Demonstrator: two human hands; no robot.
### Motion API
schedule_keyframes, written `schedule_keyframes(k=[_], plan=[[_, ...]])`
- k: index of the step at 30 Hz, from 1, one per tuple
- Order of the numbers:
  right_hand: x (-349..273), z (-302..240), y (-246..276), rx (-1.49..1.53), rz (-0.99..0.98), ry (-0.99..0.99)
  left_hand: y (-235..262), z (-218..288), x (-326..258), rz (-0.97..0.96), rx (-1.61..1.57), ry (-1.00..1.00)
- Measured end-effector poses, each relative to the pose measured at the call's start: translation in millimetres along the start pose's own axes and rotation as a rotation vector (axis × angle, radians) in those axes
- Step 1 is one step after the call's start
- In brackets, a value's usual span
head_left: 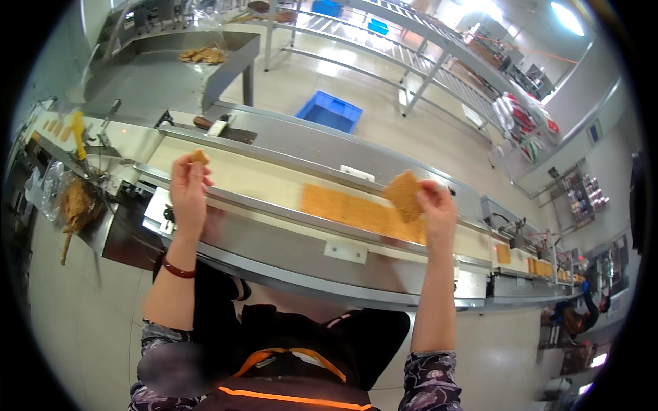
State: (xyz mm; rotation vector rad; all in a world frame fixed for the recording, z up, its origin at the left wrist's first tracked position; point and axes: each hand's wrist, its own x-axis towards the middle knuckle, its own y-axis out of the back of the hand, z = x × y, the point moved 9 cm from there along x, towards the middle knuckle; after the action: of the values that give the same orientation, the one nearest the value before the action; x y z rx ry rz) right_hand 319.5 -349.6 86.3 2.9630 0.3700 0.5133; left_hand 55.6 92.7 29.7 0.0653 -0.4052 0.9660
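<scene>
My left hand [188, 195] is raised over the near rail of a conveyor, its fingers pinching a small golden-brown broken piece [199, 157]. Between the thumb and fingers of my right hand [437, 214] is a flat, squarish golden-brown slab [403, 194] with a grainy surface, held tilted above the belt. Under it and to its left, a row of similar slabs [336, 205] lies flat on the cream conveyor belt [243, 179]. The slab in my right hand hides part of that row.
Metal rails border the belt. On the far ledge lies a tool with a brown handle [203, 122]. A blue crate [330, 111] stands on the floor beyond. More slabs [503, 253] sit farther right on the line. A metal table [137, 72] at far left bears brown pieces.
</scene>
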Motion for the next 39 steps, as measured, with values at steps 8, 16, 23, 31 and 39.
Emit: schedule_keyframes(k=[8, 16, 23, 31, 39], plan=[[6, 33, -222, 0.063, -0.421, -0.062, -18, -7, -12, -0.085, -0.02, 0.07], [-19, -17, -205, -0.539, -0.325, 0.495, -14, 18, -13, -0.149, 0.113, -0.041], [-2, 0, -185, -0.319, -0.164, 0.271, -11, 27, -17, -0.162, 0.115, -0.06], [-5, -1, -185, -0.362, -0.15, 0.236, -12, 24, -16, -0.156, 0.106, -0.003], [-6, -4, -190, -0.282, -0.169, 0.237, -13, 17, -17, -0.158, 0.162, 0.011]])
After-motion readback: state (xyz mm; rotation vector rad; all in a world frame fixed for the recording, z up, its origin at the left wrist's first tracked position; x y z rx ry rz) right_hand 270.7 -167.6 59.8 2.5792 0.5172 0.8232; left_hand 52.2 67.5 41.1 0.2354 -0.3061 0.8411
